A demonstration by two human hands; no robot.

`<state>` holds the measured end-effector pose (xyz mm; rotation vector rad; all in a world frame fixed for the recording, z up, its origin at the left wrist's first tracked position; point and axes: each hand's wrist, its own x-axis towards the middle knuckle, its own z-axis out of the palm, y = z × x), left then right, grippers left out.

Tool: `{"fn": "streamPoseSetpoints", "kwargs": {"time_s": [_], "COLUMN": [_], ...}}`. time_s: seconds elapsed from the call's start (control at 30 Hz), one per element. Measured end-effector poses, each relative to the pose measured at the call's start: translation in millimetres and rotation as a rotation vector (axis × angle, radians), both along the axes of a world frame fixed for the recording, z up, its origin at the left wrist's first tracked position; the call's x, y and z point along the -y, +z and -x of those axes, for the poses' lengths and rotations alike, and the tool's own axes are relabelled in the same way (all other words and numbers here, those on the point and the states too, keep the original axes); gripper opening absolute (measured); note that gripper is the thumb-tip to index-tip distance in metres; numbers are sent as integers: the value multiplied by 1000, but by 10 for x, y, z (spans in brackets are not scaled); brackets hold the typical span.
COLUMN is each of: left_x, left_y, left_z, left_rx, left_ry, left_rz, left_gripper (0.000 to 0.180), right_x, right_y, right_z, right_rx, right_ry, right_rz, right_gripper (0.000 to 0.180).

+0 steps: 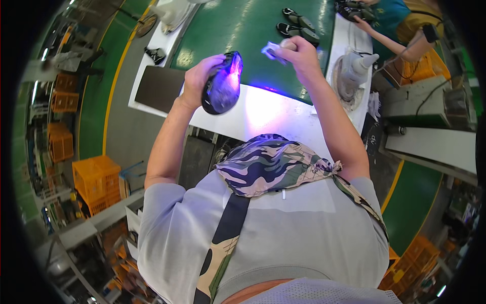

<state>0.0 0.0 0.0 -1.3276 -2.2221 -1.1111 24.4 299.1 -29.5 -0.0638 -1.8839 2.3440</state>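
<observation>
My left hand (198, 78) is closed around the side of a dark shoe (224, 88), raised above the near end of the table. Bright purple and reddish light falls on the shoe. Off to the right, my right hand (302, 53) pinches a small whitish, crumpled piece that looks like cloth (274, 51), held over the green belt and apart from the shoe. A pair of black and grey shoes, an upper one (298, 19) and a lower one (298, 33), lies on the belt just beyond my right hand.
The green conveyor belt (217, 38) runs away between white table edges. A white squeeze bottle (360, 65) stands in a tray at right. At left are a brown board (161, 87) and a small dark shoe (155, 54). A co-worker's hand (362, 24) touches dark shoes at top right.
</observation>
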Motion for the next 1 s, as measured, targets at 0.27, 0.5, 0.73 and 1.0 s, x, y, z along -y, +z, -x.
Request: {"fn": "streamPoseSetpoints", "kwargs": {"time_s": [0.27, 0.5, 0.73, 1.0], "left_x": [54, -113, -291, -486], "left_y": [342, 337, 199, 79], "left_z": [-456, -502, -371, -291], "left_rx": [-248, -262, -222, -10], "left_ry": [97, 91, 103, 169], "left_rz": [110, 96, 83, 204], "left_gripper": [36, 40, 43, 56], "right_x": [644, 580, 419, 146], "right_y": [65, 50, 213, 461], "right_z": [223, 166, -119, -193], "right_rx": [-99, -109, 69, -82], "right_ry": [225, 302, 344, 347], "right_rz": [125, 206, 356, 255], "right_gripper": [19, 16, 16, 17]}}
